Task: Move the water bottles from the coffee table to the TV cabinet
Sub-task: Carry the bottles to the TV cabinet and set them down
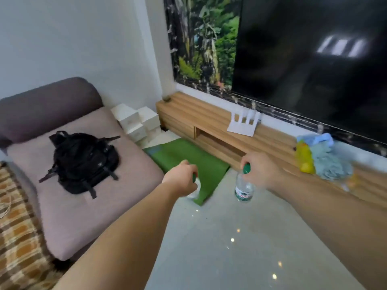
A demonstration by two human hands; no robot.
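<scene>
Head view, bottles [243,190] hanging below each hand's [258,172] grip

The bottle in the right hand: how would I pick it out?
Start at the long wooden TV cabinet under the black screen. In front of it, the right hand grips a clear water bottle by its green cap. Unlike the left hand's mostly hidden bottle, its label shows.

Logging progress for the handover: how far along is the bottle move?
Nothing delivered yet: no bottles show on the TV cabinet. In hand: the left hand and right hand each carry a green-capped bottle, left bottle, right bottle. Left: setting both down there.
</scene>
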